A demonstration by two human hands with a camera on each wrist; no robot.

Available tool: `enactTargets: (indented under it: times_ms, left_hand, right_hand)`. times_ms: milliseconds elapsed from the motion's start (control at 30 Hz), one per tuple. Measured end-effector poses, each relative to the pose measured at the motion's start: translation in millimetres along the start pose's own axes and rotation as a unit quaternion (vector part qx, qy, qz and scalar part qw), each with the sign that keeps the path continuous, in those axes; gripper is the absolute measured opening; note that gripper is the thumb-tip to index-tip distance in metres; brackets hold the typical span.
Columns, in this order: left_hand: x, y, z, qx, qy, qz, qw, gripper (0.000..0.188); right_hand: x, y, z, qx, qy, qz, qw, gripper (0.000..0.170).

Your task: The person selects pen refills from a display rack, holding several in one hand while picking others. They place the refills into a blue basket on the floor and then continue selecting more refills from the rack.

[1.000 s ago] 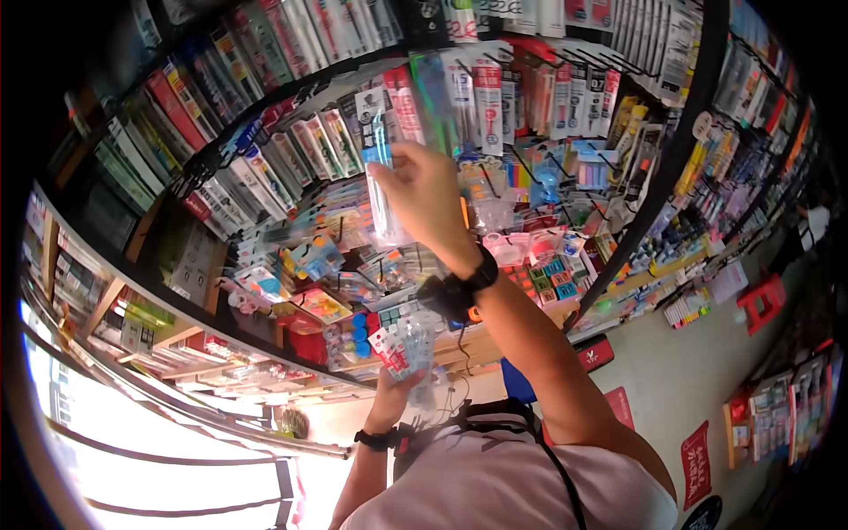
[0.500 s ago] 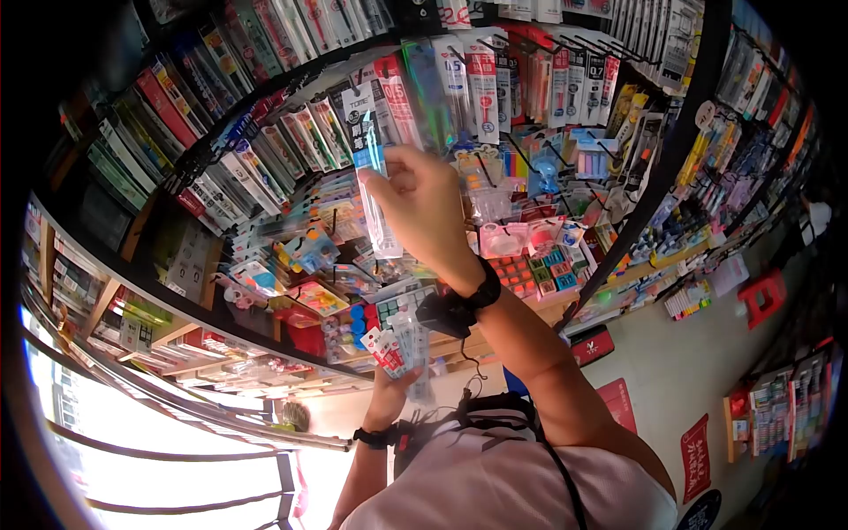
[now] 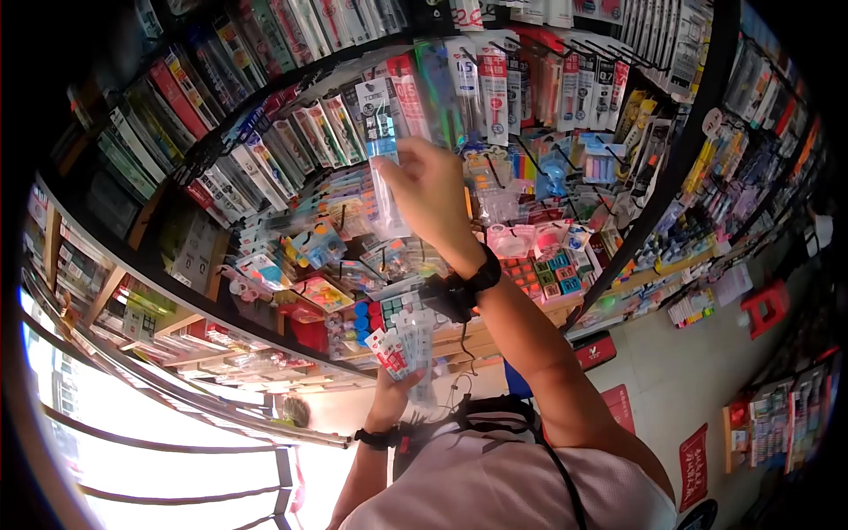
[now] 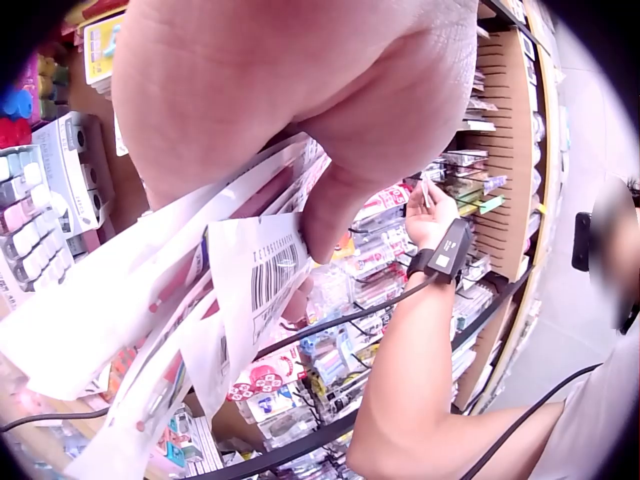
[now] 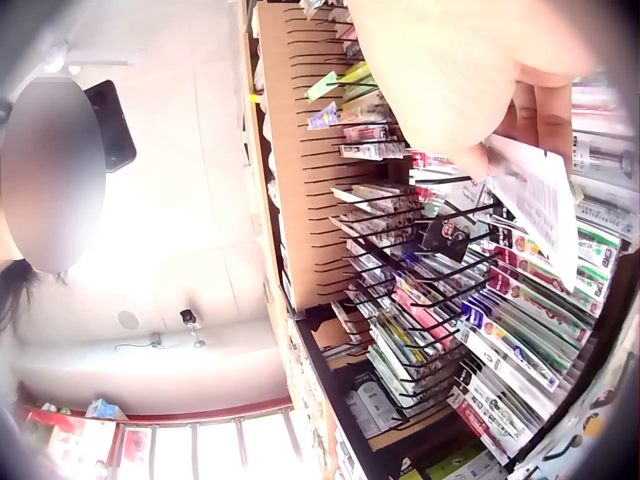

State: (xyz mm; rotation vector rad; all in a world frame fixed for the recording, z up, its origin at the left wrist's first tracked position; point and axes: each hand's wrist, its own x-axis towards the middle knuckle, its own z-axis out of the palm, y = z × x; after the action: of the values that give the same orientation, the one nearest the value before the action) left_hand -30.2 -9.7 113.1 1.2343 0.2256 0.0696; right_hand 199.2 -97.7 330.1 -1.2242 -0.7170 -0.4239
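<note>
My right hand (image 3: 431,194) pinches a slim clear pen packet (image 3: 376,104) with a dark header card, held upright in front of the rack. The thumb lies on the front of the packet. From the right wrist view, the packet's white printed back (image 5: 535,195) shows beside the curled fingers. Lower down, my left hand (image 3: 390,397) grips several slim packets (image 3: 389,350) fanned out, one with a red and white card. A barcode label (image 4: 268,268) on one of them faces the left wrist camera. Part of the bundle is hidden inside the left hand.
Hanging packets (image 3: 331,132) on metal hooks fill the rack behind the right hand. Small boxed goods (image 3: 558,272) lie on the shelf below. A black upright post (image 3: 658,190) stands at the right; a red stool (image 3: 765,309) is on the floor.
The right hand's packet tilts and shifts slightly left, then comes back right, staying in its pinch. The left hand stays low with its bundle. The head view shifts a little.
</note>
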Motion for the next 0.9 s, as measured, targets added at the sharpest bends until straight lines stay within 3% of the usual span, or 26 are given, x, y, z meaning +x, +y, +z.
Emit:
enactTargets:
  times_ms: [100, 533, 900]
  left_hand:
    - [-0.2, -0.7, 1.8, 0.009, 0.009, 0.017, 1.0, 0.032]
    - [1.7, -4.1, 0.8, 0.01, 0.012, 0.014, 1.0, 0.034]
    - [4.0, -2.8, 2.5, 0.017, -0.012, 0.007, 1.0, 0.039]
  right_hand:
    - [5.6, 0.2, 3.0, -0.012, 0.01, -0.009, 1.0, 0.019]
    - [35.7, 33.2, 11.4, -0.067, 0.033, -0.052, 0.996, 0.019]
    - [32.9, 49.1, 8.3, -0.056, 0.024, -0.023, 0.998, 0.024]
